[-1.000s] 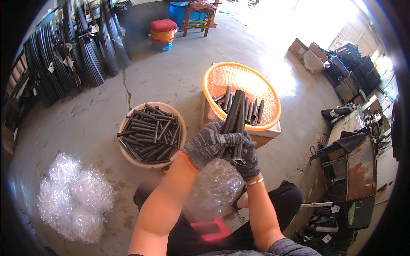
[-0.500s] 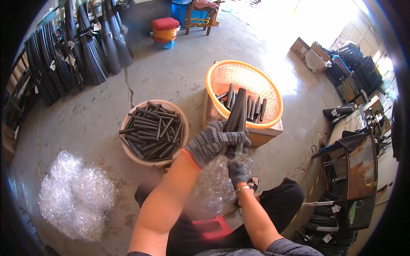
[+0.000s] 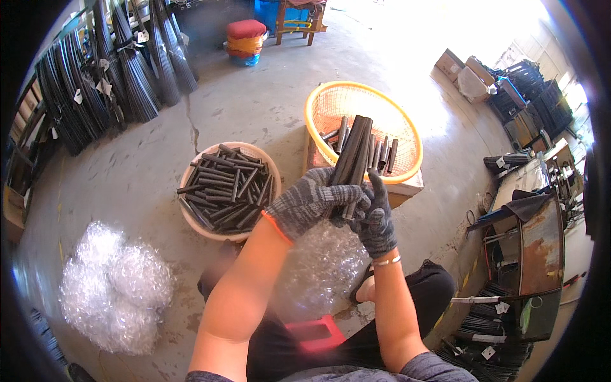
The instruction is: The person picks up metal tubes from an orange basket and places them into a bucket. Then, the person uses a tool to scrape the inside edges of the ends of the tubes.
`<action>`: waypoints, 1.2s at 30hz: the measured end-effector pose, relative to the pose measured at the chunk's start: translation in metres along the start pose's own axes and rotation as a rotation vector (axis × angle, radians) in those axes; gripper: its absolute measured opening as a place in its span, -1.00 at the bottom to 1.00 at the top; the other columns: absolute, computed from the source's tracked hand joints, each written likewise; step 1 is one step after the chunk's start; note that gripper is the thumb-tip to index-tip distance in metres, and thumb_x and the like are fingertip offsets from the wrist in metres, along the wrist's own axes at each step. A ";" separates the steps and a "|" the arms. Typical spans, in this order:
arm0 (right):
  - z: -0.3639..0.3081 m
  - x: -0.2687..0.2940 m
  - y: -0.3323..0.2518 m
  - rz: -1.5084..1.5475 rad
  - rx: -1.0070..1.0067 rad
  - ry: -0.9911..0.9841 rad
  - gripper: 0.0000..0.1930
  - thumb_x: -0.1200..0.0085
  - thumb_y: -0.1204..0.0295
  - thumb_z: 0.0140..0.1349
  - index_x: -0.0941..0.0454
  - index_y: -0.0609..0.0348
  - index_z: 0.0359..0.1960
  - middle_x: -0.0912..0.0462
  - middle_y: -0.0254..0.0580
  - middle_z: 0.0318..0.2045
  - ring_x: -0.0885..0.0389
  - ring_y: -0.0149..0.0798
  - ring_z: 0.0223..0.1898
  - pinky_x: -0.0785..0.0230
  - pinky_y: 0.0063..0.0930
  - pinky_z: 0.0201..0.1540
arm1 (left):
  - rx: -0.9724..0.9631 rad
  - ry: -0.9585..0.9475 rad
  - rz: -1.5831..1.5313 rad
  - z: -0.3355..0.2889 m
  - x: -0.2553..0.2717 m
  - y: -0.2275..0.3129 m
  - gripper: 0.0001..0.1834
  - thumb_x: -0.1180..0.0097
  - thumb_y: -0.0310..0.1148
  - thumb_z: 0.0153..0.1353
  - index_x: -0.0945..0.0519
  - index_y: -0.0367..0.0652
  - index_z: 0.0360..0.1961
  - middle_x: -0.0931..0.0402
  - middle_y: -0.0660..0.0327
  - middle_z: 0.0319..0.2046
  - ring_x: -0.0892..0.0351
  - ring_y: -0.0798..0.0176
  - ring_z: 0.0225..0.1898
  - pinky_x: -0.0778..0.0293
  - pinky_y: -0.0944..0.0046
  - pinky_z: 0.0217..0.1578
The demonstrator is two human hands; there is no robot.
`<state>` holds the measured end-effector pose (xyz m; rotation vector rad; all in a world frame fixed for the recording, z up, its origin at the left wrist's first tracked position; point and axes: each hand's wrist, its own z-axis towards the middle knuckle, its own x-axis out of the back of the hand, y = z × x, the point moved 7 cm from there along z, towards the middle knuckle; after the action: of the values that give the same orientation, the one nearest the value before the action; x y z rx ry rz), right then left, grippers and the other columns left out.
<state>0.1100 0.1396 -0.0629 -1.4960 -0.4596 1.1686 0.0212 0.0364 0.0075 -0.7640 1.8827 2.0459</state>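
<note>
My left hand (image 3: pixel 312 205), in a grey striped knit glove with an orange cuff, is closed round a bundle of black tubes (image 3: pixel 354 151). The bundle stands at a steep tilt, its upper ends in front of the orange mesh basket (image 3: pixel 310 121). At its lower end is my right hand (image 3: pixel 378 224), gloved too, thumb up and fingers curled against the tubes; the exact grip is partly hidden. A few shorter dark tubes (image 3: pixel 393 156) lean inside that basket. To the left, a pale pink basket (image 3: pixel 276 191) is heaped with short black tubes (image 3: pixel 219 184).
Clear shiny plastic film piles lie at left (image 3: pixel 118 290) and below my hands (image 3: pixel 324 264). A box (image 3: pixel 407 190) supports the orange basket. A red stool (image 3: pixel 317 334) is between my legs. Bundled black rods (image 3: pixel 130 76) stand far left; a rusty metal panel (image 3: pixel 541 248) is at right.
My right hand has risen from below the bundle to its lower end, thumb now up. The bundle has shifted slightly, still in my left hand.
</note>
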 end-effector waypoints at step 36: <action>-0.098 0.133 0.191 -0.864 -0.388 -0.277 -0.66 -0.02 0.27 0.12 -0.47 0.22 -0.13 -0.54 0.03 -0.10 -0.50 0.03 -0.06 -0.35 -0.20 0.06 | -0.451 0.884 0.196 -0.054 0.065 0.068 -0.79 -0.21 -0.25 0.16 -0.52 -0.14 -0.48 -0.45 0.33 -0.72 -0.25 0.54 -0.71 -0.12 0.50 -0.67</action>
<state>0.1917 0.1384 -0.3018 -1.2202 -1.4217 0.5971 -0.0570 -0.0359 0.0288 -1.9195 1.9142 2.5450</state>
